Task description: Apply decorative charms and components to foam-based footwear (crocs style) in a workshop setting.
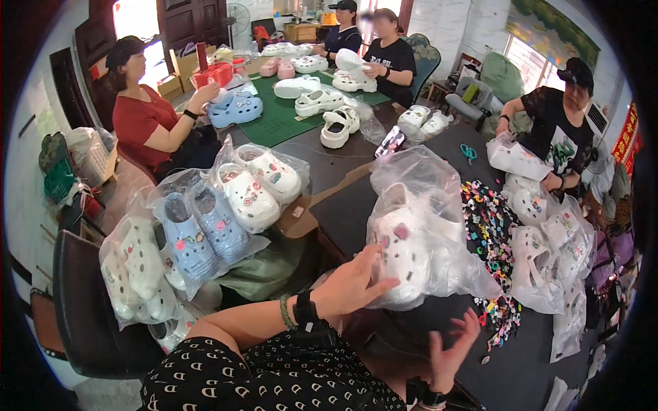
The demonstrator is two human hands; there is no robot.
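Note:
On the dark table before me lies a clear plastic bag (418, 168) with a pair of white clogs (397, 240) inside; a purple charm shows on the near clog. My left hand (349, 281) reaches to the bag's left side, thumb and fingers apart, the fingertips against the plastic or just in front of it. Lower and to the right, my right hand (451, 349) is raised with its fingers spread and holds nothing. It is nearest to the bag's lower edge and the spill of small colourful shoe charms (486, 226).
Bagged blue clogs (199, 233) and bagged white clogs (257, 192) are piled at my left. More bagged clogs (538, 267) lie beyond the charms at right, near teal scissors (468, 152). A phone (390, 142) stands mid-table. Several co-workers sit around, handling clogs.

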